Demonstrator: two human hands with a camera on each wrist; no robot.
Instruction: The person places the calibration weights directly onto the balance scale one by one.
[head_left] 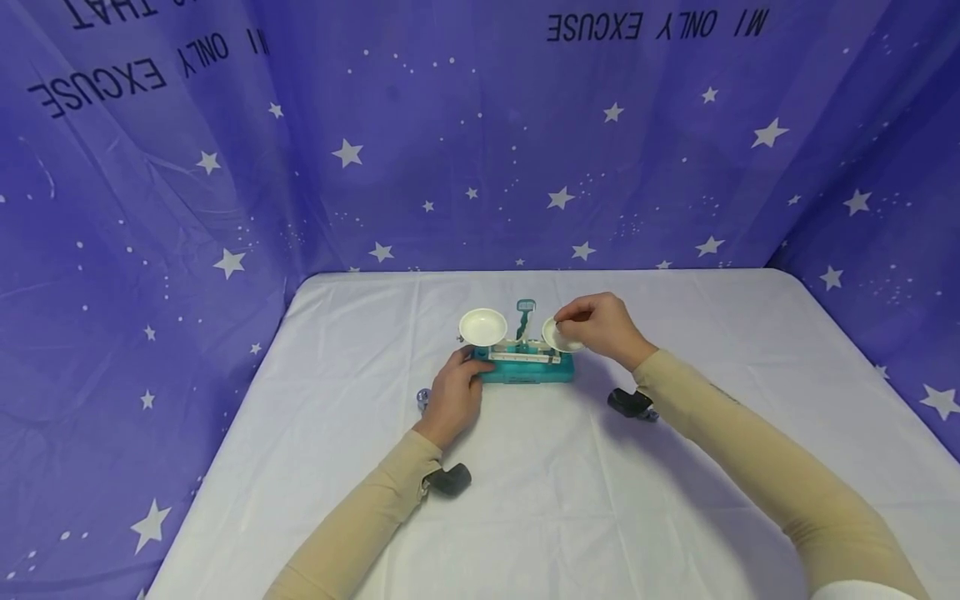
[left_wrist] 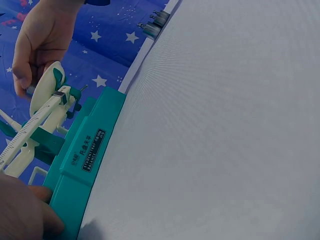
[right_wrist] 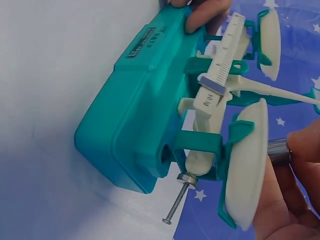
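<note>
A green tray balance [head_left: 525, 371] with two white pans stands on the white-covered table. My left hand [head_left: 453, 396] grips the left end of its base, with fingers [right_wrist: 207, 15] on the green casing in the right wrist view. At the right pan [right_wrist: 247, 170], my right hand [head_left: 600, 327] pinches a small shiny metal cylinder [right_wrist: 279, 151] between thumb and fingers. The cylinder is close against the pan's inner face; whether it bears on it I cannot tell. The left pan [head_left: 483, 327] shows nothing in it.
Shiny metal pieces [head_left: 423, 400] lie beside my left hand, partly hidden. Other metal cylinders [left_wrist: 156, 25] stand near the table edge on the right side. Black wrist camera mounts [head_left: 448, 481] hang from both sleeves. A purple star-patterned curtain [head_left: 480, 167] surrounds the table.
</note>
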